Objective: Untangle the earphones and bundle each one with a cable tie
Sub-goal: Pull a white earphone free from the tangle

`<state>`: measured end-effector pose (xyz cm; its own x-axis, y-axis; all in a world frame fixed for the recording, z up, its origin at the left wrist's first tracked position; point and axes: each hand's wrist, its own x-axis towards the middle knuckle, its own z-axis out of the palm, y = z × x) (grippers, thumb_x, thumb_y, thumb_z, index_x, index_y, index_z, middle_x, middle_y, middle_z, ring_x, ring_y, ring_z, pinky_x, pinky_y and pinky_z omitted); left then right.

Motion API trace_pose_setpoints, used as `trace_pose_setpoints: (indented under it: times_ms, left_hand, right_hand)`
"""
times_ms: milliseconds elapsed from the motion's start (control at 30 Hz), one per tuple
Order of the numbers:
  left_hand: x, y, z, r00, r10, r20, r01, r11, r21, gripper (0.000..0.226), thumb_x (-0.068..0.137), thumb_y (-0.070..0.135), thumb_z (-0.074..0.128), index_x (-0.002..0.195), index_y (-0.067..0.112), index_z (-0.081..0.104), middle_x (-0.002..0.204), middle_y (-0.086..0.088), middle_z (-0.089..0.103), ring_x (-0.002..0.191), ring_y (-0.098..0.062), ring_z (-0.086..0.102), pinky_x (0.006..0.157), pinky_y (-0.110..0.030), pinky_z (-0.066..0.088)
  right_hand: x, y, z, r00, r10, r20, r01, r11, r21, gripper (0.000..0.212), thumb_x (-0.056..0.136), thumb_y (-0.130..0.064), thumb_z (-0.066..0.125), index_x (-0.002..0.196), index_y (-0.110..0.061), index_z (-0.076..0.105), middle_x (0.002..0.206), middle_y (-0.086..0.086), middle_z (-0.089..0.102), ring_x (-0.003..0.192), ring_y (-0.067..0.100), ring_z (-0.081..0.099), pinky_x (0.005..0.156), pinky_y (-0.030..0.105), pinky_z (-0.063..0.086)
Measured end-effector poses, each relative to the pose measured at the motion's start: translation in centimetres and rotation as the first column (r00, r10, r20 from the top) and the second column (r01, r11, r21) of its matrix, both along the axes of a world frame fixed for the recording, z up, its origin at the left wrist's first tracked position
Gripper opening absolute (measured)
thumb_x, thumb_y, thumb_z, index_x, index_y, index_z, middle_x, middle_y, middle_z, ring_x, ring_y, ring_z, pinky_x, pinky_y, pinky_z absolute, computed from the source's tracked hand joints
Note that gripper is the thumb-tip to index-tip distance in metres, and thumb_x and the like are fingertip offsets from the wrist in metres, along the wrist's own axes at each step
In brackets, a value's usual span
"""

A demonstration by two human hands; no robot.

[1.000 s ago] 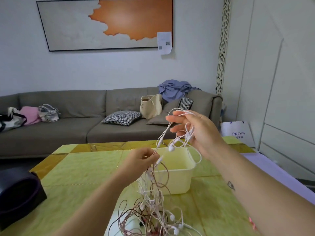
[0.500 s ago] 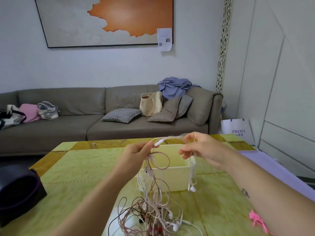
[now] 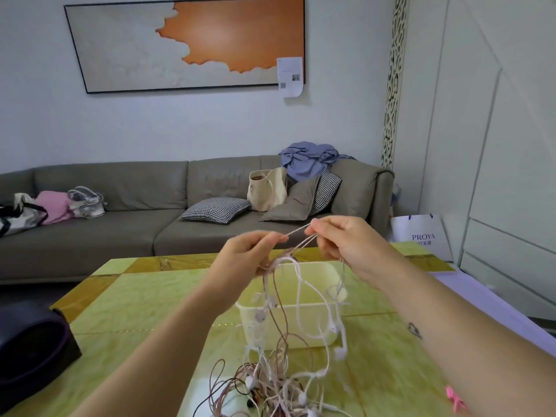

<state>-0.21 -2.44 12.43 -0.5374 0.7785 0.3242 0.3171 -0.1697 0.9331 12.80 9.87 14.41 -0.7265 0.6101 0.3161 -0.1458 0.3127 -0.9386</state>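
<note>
Untangling is the step in hand, by my reading, and no bundling has begun. The left hand (image 3: 242, 255) pinches a pale cord (image 3: 296, 232) between thumb and fingertips, its grip closed tight on the strand. The right hand (image 3: 349, 245) has its grip closed on the same cord just across from it, thumb and forefinger pinching while the other fingers curl round further loops. Between the two grips the cord runs short and taut. Below both grips hang the earphones (image 3: 276, 386), white and pinkish-brown leads looped through one another, with earbuds dangling on the way down and the bulk of the knot lying on the desk (image 3: 144, 299) well beneath the hands. Beyond the hanging leads, farther from the person than either grip, an open pale tub (image 3: 322, 275) stands on the desk. Down and outward from the right grip, beside the forearm, lies a small pink thing (image 3: 454, 398) that may be a cable tie; it is too blurred to be sure. The next move, I judge, calls for following the pinched cord down from the grips to where it crosses the other leads. It can then be drawn out through the loops gently, since a hard pull would likely cinch the knot tighter.
</note>
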Motion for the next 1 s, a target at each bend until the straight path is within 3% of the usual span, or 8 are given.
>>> trace_pose_setpoints:
  times_ms: [67,167,300,400,567,667,833,1000]
  left_hand:
    - [0.3,-0.4,-1.0,0.937,-0.181,0.299,0.189,0.982,0.003,0.02,0.092,0.006,0.052,0.094,0.012,0.071,0.072,-0.005,0.055,0.068,-0.011,0.053,0.069,-0.031,0.057]
    - [0.7,-1.1,-2.2,0.867,-0.295,0.401,0.35,0.934,-0.071,0.028,0.088,-0.012,0.045,0.105,0.003,0.062,0.087,-0.011,0.06,0.082,-0.019,0.06,0.074,-0.033,0.058]
    - [0.5,-0.7,-2.9,0.987,-0.159,-0.02,0.148,0.95,-0.274,0.015,0.088,-0.002,0.056,0.094,0.011,0.061,0.089,0.0,0.061,0.078,-0.007,0.061,0.064,-0.017,0.049]
    - [-0.6,-0.2,-3.3,0.964,-0.004,-0.267,-0.072,0.959,-0.273,0.014,0.088,0.009,0.062,0.087,0.023,0.063,0.076,0.004,0.064,0.059,-0.004,0.056,0.051,-0.014,0.043]
    - [-2.6,-0.4,-4.6,0.922,0.143,-0.36,-0.231,0.949,-0.214,0.025,0.092,0.022,0.058,0.069,0.024,0.065,0.056,0.009,0.061,0.043,0.001,0.048,0.047,-0.013,0.039]
    - [-3.2,-0.7,-5.2,0.923,0.132,-0.362,-0.252,0.918,-0.307,0.027,0.097,0.023,0.049,0.078,0.021,0.069,0.07,0.006,0.064,0.055,0.002,0.054,0.058,-0.017,0.042]
    - [-5.1,-1.4,-6.7,0.932,0.199,-0.304,-0.316,0.856,-0.409,0.028,0.099,0.021,0.043,0.08,0.019,0.064,0.08,0.003,0.063,0.077,-0.015,0.056,0.077,-0.03,0.044]
    - [-6.0,-2.0,-6.7,0.948,0.266,-0.175,-0.316,0.841,-0.438,0.028,0.099,0.017,0.043,0.086,0.009,0.066,0.068,-0.006,0.055,0.057,-0.017,0.049,0.059,-0.028,0.042]
  right_hand:
    - [-0.2,-0.5,-0.2,1.0,0.02,-0.023,-0.021,0.998,-0.055,0.025,0.098,-0.014,0.048,0.079,-0.01,0.063,0.06,-0.001,0.059,0.033,0.0,0.039,0.052,0.017,0.038]
    - [-0.5,-0.8,-0.3,0.995,0.076,-0.064,-0.085,0.985,-0.149,0.024,0.099,-0.015,0.046,0.083,-0.011,0.063,0.062,-0.004,0.065,0.04,0.001,0.035,0.054,0.017,0.043]
    - [-0.5,0.5,-0.4,0.999,0.001,-0.036,-0.006,0.989,-0.149,0.023,0.097,-0.017,0.051,0.08,-0.012,0.065,0.055,-0.004,0.046,0.041,0.003,0.029,0.047,0.02,0.028]
    - [0.1,1.5,-0.4,0.976,-0.194,0.094,0.177,0.97,0.164,0.015,0.087,-0.026,0.066,0.073,-0.02,0.068,0.048,-0.015,0.049,0.041,0.0,0.045,0.05,0.016,0.036]
    - [1.4,3.1,-0.2,0.872,-0.303,0.383,0.067,0.851,0.521,0.029,0.085,-0.04,0.066,0.06,-0.025,0.066,0.05,-0.007,0.044,0.049,0.008,0.04,0.051,0.025,0.029]
    - [1.6,3.9,-0.6,0.896,-0.218,0.387,0.066,0.927,0.369,0.036,0.093,-0.037,0.056,0.062,-0.019,0.061,0.05,-0.003,0.041,0.047,0.013,0.032,0.051,0.025,0.026]
    - [1.1,5.0,-0.7,0.964,-0.261,-0.054,0.247,0.951,-0.184,0.031,0.099,-0.028,0.047,0.073,-0.013,0.055,0.05,-0.004,0.045,0.04,0.008,0.026,0.045,0.024,0.018]
    - [0.9,4.7,-0.9,0.981,-0.191,0.011,0.189,0.954,-0.232,0.04,0.102,-0.033,0.037,0.079,-0.012,0.061,0.064,0.003,0.069,0.037,0.008,0.026,0.047,0.025,0.02]
